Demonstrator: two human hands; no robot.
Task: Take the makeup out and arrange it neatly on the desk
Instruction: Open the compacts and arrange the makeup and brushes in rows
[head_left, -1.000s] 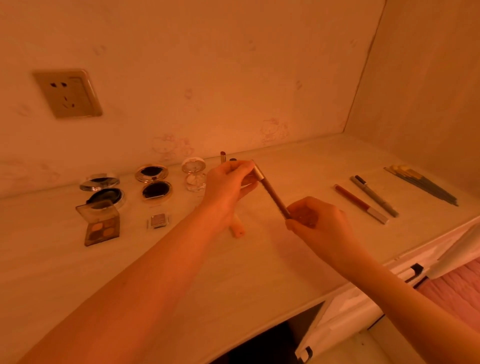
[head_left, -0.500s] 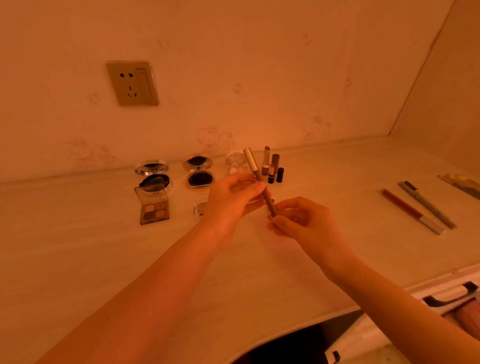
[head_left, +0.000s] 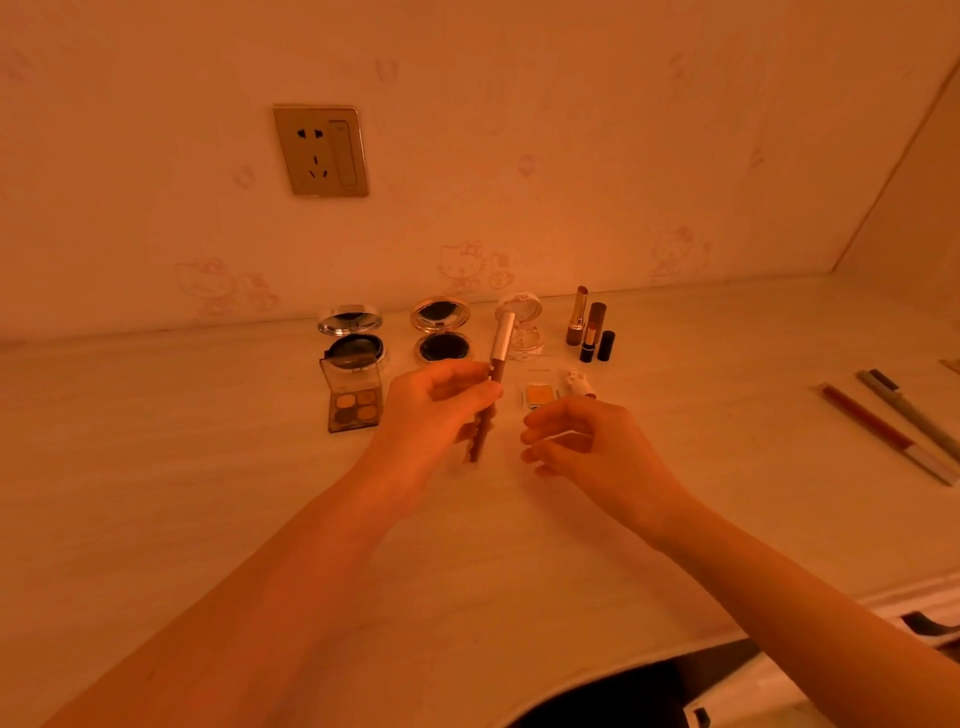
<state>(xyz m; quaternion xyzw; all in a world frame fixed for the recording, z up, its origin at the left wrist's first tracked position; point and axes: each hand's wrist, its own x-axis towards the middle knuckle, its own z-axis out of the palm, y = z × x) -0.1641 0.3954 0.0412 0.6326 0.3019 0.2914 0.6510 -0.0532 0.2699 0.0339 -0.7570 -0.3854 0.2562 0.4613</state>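
My left hand (head_left: 434, 415) grips a brown makeup pencil with a silver cap (head_left: 500, 349), held nearly upright above the desk (head_left: 156, 467). Just to its right my right hand (head_left: 582, 441) hovers, fingers loosely curled, holding nothing. Along the wall stand two open round compacts (head_left: 353, 338) (head_left: 441, 332), a clear round jar (head_left: 524, 332) and three lipsticks (head_left: 589, 327). An open eyeshadow palette (head_left: 355, 402) lies in front of the left compact. A small clear case with an orange pan (head_left: 540, 392) lies behind my right hand.
Two long pencils (head_left: 893, 431) lie side by side at the desk's right. A wall socket (head_left: 320, 150) sits above the compacts. A drawer handle (head_left: 930, 623) shows under the desk's front edge at lower right. The side wall closes the desk at the far right.
My right hand has let go of the pencil's lower end and moved slightly right. The left hand has turned the pencil more upright. The camera has panned left.
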